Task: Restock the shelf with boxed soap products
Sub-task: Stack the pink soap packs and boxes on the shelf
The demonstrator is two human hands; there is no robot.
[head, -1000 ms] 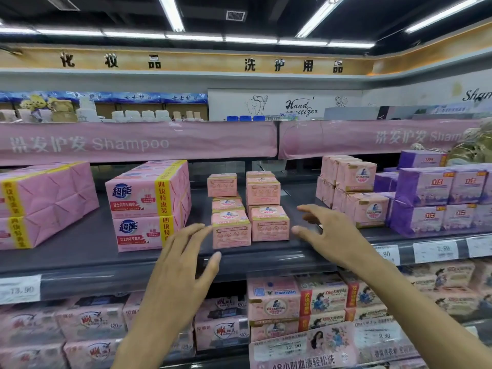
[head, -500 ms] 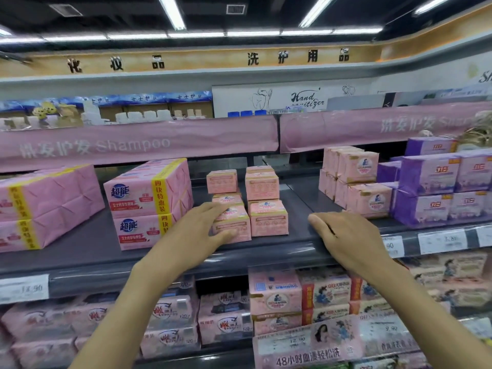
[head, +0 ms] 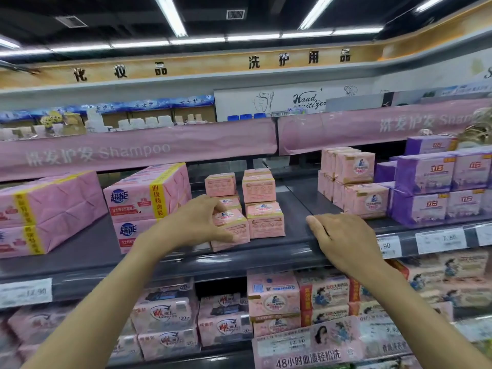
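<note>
While the left hand (head: 197, 222) grips it, the box (head: 235, 231) sits near the front edge of the shelf (head: 295, 209), about in the middle. It is the front left one in a small group of pink boxes. Its wide face looks out at the person and its top, with a small round picture, looks up. Its long side runs about along the front edge, turned a little next to the second box (head: 265, 225) that touches it on the right.

The thumb is low on the front face and the fingers curl over the top. The left arm reaches up and in from the lower left.

There is a strip of bare shelf in front of the boxes. There is a wider bare gap to the right of them, before the tan packs (head: 366, 201). The big packs (head: 146, 193) stand just beside the left hand.

The right hand (head: 343, 235) rests palm down on the front edge, right of the boxes. Its fingers are bent a little and hold nothing. The right arm comes up from the lower right.
</note>
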